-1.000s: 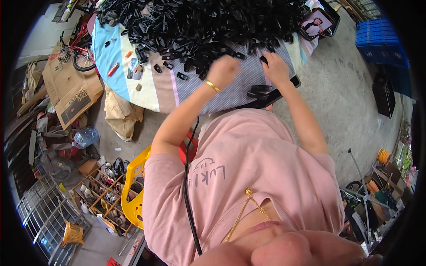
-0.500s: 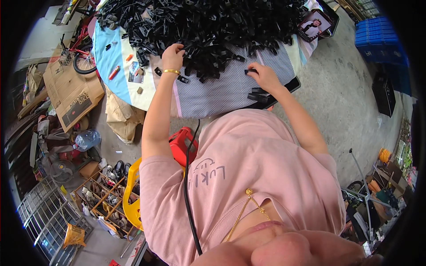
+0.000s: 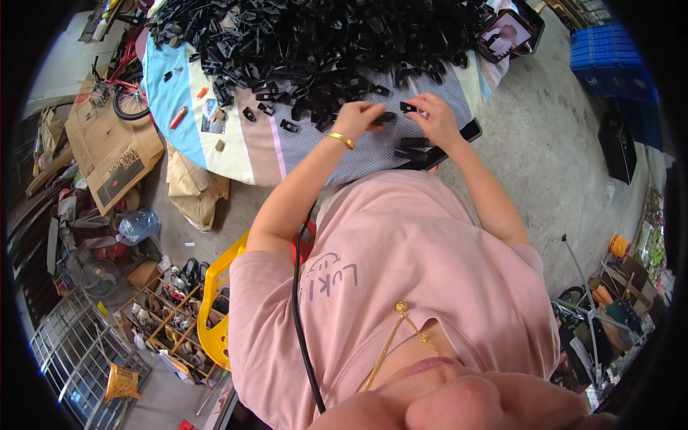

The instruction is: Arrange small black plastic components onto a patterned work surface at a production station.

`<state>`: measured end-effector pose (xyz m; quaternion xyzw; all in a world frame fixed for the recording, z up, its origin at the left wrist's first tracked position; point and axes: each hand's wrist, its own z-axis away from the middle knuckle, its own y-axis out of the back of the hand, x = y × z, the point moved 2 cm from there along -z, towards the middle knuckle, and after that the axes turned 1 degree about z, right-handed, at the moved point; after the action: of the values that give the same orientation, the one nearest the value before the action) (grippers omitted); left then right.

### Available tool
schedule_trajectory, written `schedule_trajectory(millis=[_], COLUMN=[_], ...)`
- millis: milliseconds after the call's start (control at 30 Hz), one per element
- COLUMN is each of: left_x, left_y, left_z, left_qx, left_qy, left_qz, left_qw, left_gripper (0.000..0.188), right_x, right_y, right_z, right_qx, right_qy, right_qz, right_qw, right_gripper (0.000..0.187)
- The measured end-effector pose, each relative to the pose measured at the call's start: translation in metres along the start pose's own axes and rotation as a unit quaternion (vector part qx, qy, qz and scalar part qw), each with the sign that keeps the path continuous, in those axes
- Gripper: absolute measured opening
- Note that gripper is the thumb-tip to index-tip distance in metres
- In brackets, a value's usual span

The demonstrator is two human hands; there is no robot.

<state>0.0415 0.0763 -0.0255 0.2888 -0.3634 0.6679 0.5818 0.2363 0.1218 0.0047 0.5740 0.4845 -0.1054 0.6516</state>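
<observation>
A large heap of small black plastic parts [image 3: 322, 50] covers the far part of a table with a striped, patterned cloth [image 3: 315, 161]. My left hand [image 3: 358, 120] pinches a dark black plastic part [image 3: 385, 118] at its fingertips. Just right of it, my right hand [image 3: 436, 118] holds a small black plastic piece [image 3: 408, 107] between thumb and fingers. The two pieces are close but apart. Below the hands, a few longer black parts [image 3: 411, 149] lie at the table's near right edge. Several loose black parts [image 3: 289, 126] are scattered left of my left hand.
An orange-red tube-like item [image 3: 178, 117] and a small picture card [image 3: 213, 117] lie on the cloth's left. A propped screen [image 3: 506, 36] stands at the far right. Blue crates [image 3: 609, 61] and a black box [image 3: 618, 150] are on the floor to the right.
My left hand has moved right from the heap's near edge, now with a black part in it. My right hand has lifted its black piece slightly, and the two hands are now close together.
</observation>
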Motion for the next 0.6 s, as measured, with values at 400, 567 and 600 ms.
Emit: schedule_trajectory(millis=[400,567,600], left_x=[-0.008,-0.012,-0.013], left_y=[-0.008,-0.004,-0.004], left_z=[0.013,0.006,0.005], left_qx=[0.156,0.127,0.128], left_qy=[-0.287,-0.313,-0.312], left_qz=[-0.414,-0.399,-0.399], left_qw=[0.85,0.853,0.853], left_gripper=[0.026,0.022,0.022], right_x=[0.008,0.005,0.003], right_y=[-0.01,-0.015,-0.023], right_z=[0.008,0.003,-0.001], right_qx=[-0.033,-0.063,-0.07], right_qy=[0.107,0.13,0.143], right_qz=[0.151,0.174,0.179], right_qw=[0.982,0.974,0.971], right_gripper=[0.024,0.023,0.021])
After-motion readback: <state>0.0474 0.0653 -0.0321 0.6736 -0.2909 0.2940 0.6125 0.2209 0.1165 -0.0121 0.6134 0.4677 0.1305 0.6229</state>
